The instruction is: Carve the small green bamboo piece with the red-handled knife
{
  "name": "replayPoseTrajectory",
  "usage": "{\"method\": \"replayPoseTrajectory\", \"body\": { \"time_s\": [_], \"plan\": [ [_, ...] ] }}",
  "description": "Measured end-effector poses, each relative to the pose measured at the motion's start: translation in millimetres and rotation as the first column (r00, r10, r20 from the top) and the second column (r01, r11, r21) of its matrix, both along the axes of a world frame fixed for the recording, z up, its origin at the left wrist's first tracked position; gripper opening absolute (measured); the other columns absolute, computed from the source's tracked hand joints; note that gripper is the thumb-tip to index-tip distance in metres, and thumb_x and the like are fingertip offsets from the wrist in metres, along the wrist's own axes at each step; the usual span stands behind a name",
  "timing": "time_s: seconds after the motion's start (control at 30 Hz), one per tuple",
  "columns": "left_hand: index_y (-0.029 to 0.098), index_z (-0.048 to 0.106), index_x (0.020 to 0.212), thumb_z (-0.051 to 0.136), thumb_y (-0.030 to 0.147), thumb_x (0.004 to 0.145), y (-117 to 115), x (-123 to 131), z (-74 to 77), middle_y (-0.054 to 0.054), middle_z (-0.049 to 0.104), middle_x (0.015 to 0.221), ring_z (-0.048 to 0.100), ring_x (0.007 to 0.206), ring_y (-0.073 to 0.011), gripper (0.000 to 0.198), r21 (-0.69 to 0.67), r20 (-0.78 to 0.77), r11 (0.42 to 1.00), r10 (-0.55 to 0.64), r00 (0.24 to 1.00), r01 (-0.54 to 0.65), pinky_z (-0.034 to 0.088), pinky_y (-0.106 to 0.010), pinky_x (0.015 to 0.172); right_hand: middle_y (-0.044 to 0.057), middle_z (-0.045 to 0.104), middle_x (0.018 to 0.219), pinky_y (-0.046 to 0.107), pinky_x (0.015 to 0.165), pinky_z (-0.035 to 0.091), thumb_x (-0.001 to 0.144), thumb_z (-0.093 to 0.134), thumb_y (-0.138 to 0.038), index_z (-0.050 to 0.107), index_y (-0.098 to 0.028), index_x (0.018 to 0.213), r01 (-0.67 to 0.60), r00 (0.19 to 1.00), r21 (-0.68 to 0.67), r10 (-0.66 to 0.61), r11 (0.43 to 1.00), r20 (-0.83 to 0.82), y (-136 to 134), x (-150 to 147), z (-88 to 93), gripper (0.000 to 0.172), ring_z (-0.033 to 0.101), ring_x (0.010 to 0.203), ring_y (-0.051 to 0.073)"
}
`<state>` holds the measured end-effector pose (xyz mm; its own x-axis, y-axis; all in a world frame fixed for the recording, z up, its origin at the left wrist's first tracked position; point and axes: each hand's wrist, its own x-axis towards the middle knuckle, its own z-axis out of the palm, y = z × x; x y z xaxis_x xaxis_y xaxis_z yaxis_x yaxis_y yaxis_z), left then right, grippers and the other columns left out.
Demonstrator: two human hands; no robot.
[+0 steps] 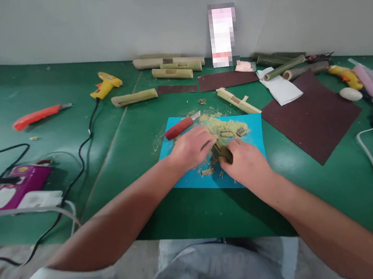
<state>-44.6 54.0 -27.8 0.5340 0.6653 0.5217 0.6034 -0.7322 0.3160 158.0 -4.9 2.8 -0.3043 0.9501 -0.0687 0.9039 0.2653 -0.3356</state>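
Note:
A short dark green bamboo piece [224, 152] is held low over the blue sheet [191, 181]. My right hand [245, 157] is closed round its near end. Fingers of my left hand [196, 147] are bent together at its far end, with a thin dark strip showing between them; whether that strip is part of the bamboo cannot be made out. Pale shavings and sawdust [216, 125] are heaped beyond the hands, with small bamboo chips [226, 134] among them. A red-handled knife [180, 127] lies at the sheet's upper left, close to my left hand.
Cut bamboo tubes [173, 73] lie along the back, and another [238, 100] behind the sheet. Dark sandpaper [314, 121] and white paper [281, 86] are at right. At left are a yellow glue gun [105, 85], red cutter [37, 117], purple power strip [20, 187] and cables.

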Motion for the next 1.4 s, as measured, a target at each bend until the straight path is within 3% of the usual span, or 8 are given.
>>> {"method": "replayPoseTrajectory", "body": {
  "time_s": [0.1,0.57,0.7,0.8,0.93,1.07,1.2,1.4],
  "plan": [
    [0.016,0.070,0.087,0.052,0.023,0.102,-1,1,1.2,-0.006,0.068,0.082,0.064,0.081,-0.0200,0.024,0.031,0.014,0.997,0.066,0.998,-0.067,0.054,-0.035,0.077,0.010,0.069,0.098,0.033,0.060,0.032,0.092,0.058,-0.029,0.065,-0.016,0.097,0.010,1.000,0.003,-0.010,1.000,0.002,0,-1,-0.3,0.016,0.061,0.077,0.021],
    [0.016,0.069,0.085,0.054,0.021,0.101,-5,5,1.9,-0.006,0.066,0.079,0.063,0.077,-0.0192,0.022,0.049,0.066,0.997,0.052,0.996,-0.056,0.053,-0.034,0.073,0.011,0.070,0.100,0.033,0.059,0.032,0.092,0.059,-0.029,0.064,-0.016,0.097,0.012,1.000,0.009,-0.012,1.000,-0.003,-1,-1,0.7,0.015,0.063,0.077,0.021],
    [0.017,0.067,0.083,0.051,0.022,0.102,-10,7,1.9,-0.005,0.065,0.078,0.062,0.077,-0.0190,0.025,0.000,0.015,0.999,-0.049,0.999,0.049,0.052,-0.033,0.070,0.011,0.070,0.096,0.033,0.059,0.032,0.092,0.058,-0.029,0.064,-0.016,0.097,0.014,1.000,0.001,-0.014,1.000,-0.001,-1,0,-0.6,0.015,0.063,0.076,0.021],
    [0.017,0.067,0.083,0.051,0.023,0.102,-12,8,1.2,-0.006,0.066,0.079,0.062,0.077,-0.0192,0.026,0.008,0.055,1.000,0.029,0.998,-0.029,0.052,-0.035,0.074,0.011,0.070,0.098,0.033,0.059,0.032,0.092,0.057,-0.029,0.064,-0.016,0.098,0.019,1.000,0.004,-0.019,1.000,-0.002,-1,0,-0.2,0.017,0.064,0.076,0.021],
    [0.017,0.067,0.085,0.050,0.024,0.103,-13,9,1.0,-0.005,0.065,0.079,0.062,0.076,-0.0185,0.026,-0.017,-0.029,0.998,-0.056,0.998,0.056,0.051,-0.033,0.070,0.011,0.071,0.095,0.033,0.060,0.033,0.093,0.057,-0.029,0.065,-0.016,0.097,0.028,1.000,-0.009,-0.028,1.000,0.008,0,0,2.0,0.016,0.064,0.076,0.021],
    [0.017,0.067,0.085,0.052,0.023,0.103,-14,9,3.3,-0.005,0.067,0.081,0.063,0.080,-0.0193,0.024,0.037,0.010,0.998,0.042,0.999,-0.042,0.052,-0.035,0.076,0.012,0.071,0.099,0.033,0.061,0.034,0.092,0.057,-0.028,0.065,-0.015,0.098,0.023,1.000,-0.011,-0.022,1.000,0.016,1,0,3.4,0.016,0.064,0.078,0.021],
    [0.018,0.066,0.080,0.050,0.023,0.103,-17,11,4.7,-0.004,0.064,0.076,0.060,0.074,-0.0179,0.029,-0.009,-0.061,0.997,-0.078,0.995,0.078,0.050,-0.032,0.068,0.011,0.071,0.096,0.033,0.060,0.033,0.093,0.056,-0.027,0.065,-0.016,0.096,0.018,1.000,-0.015,-0.018,1.000,0.006,1,0,2.8,0.015,0.064,0.077,0.021],
    [0.017,0.068,0.087,0.050,0.023,0.103,-17,12,1.6,-0.006,0.066,0.080,0.061,0.077,-0.0181,0.025,0.002,-0.021,1.000,-0.030,0.999,0.030,0.051,-0.033,0.072,0.011,0.071,0.094,0.033,0.060,0.034,0.093,0.055,-0.028,0.066,-0.016,0.095,0.032,0.999,-0.002,-0.032,0.999,0.003,1,0,2.2,0.016,0.064,0.075,0.021]
  ]
}}
